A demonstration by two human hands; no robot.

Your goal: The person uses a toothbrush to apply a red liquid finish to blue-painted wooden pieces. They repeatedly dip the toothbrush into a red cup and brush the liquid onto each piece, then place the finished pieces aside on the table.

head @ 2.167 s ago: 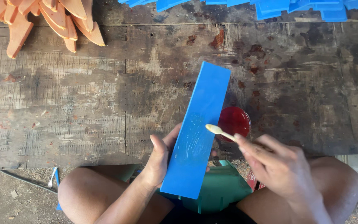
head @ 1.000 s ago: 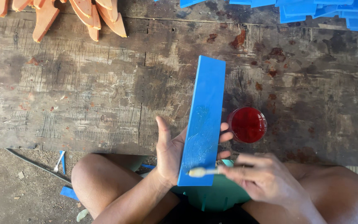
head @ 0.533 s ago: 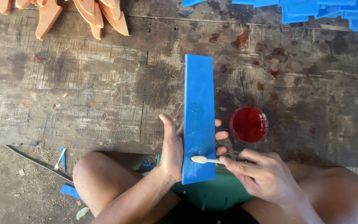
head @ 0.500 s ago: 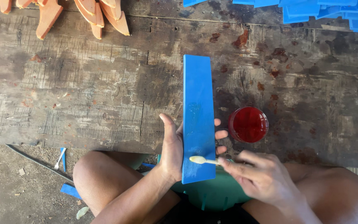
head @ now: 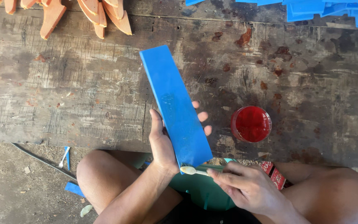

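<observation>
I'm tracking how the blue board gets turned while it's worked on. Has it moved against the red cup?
Yes. The blue board has swung its top end leftward, away from the red cup.

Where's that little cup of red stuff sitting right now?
In the head view, the red cup stands on the worn wooden board, right of centre, just right of the blue strip held by the left hand, above the right hand.

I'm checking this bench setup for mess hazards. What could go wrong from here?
The open cup of red liquid stands uncovered on the wooden board, close to the right hand holding the small brush; a bump might spill it. The left hand grips only the blue panel's lower end, so it might tip.
</observation>
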